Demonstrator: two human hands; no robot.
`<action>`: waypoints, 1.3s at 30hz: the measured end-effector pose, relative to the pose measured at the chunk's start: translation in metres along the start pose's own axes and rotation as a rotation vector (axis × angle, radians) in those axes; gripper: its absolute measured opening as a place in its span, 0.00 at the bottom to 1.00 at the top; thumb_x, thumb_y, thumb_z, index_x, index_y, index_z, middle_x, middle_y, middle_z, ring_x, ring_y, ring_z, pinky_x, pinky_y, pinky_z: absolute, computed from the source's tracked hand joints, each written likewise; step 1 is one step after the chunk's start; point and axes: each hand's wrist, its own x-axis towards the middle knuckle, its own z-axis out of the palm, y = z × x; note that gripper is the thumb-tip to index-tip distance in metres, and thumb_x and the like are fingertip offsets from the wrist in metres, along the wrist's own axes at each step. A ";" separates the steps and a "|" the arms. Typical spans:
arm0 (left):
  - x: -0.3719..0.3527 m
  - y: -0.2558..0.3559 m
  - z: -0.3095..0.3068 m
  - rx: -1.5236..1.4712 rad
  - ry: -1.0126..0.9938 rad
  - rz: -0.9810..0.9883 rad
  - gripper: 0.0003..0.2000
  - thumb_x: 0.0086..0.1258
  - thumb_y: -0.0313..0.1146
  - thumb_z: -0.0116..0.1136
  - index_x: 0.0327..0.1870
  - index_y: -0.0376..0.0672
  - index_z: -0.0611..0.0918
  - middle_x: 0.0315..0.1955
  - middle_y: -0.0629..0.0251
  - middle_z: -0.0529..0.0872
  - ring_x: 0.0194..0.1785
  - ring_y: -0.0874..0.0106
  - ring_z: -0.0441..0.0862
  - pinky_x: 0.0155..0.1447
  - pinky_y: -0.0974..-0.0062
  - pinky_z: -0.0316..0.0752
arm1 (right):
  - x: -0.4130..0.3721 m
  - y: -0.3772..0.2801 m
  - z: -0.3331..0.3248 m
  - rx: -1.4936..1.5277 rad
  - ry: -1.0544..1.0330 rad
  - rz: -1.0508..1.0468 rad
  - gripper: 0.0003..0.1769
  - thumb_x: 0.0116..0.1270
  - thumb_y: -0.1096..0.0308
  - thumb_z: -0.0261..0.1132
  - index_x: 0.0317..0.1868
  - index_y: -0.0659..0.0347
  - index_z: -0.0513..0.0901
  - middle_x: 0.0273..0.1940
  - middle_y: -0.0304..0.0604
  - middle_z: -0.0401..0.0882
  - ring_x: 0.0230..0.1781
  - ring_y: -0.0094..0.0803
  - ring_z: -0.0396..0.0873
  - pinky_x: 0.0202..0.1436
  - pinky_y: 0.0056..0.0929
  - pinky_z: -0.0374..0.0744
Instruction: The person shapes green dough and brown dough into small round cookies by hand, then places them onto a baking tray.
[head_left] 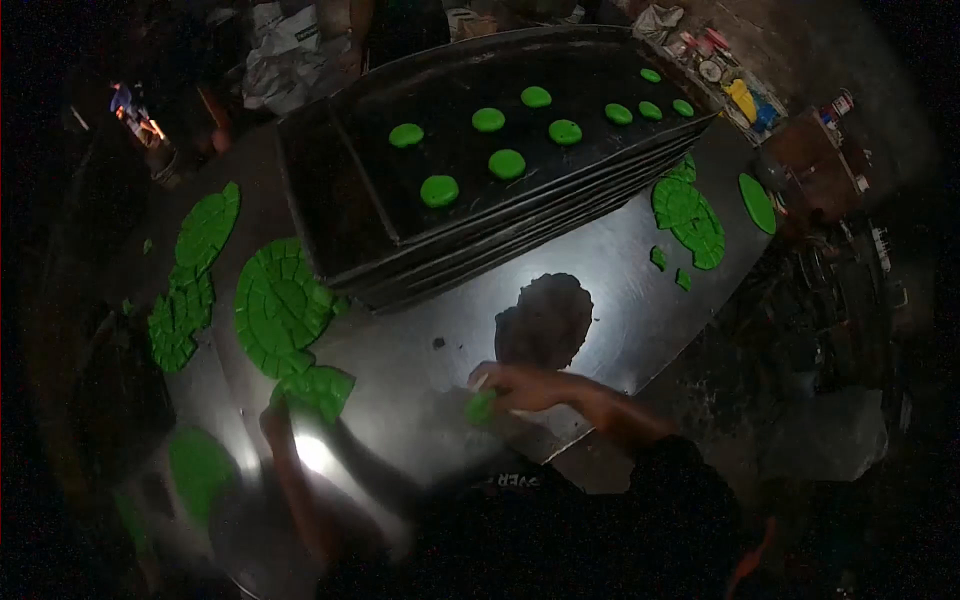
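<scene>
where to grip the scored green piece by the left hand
Probably the right edge of the scored green piece, from the right: that side is free, whereas the left hand is at its left and a larger round lies beyond.

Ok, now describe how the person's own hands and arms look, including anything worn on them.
The left hand and right hand are ungloved, and both forearms show bare. A loose black sleeve covers the upper right arm; the left sleeve is lost in shadow. The dark top carries pale lettering.
</scene>
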 end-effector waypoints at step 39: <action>-0.293 0.335 -0.066 -0.954 0.252 0.259 0.18 0.70 0.36 0.42 0.18 0.40 0.71 0.19 0.68 0.73 0.22 0.80 0.66 0.27 0.79 0.63 | 0.025 -0.181 0.189 0.122 0.741 -0.542 0.13 0.63 0.65 0.65 0.26 0.65 0.74 0.14 0.41 0.68 0.16 0.20 0.66 0.19 0.25 0.64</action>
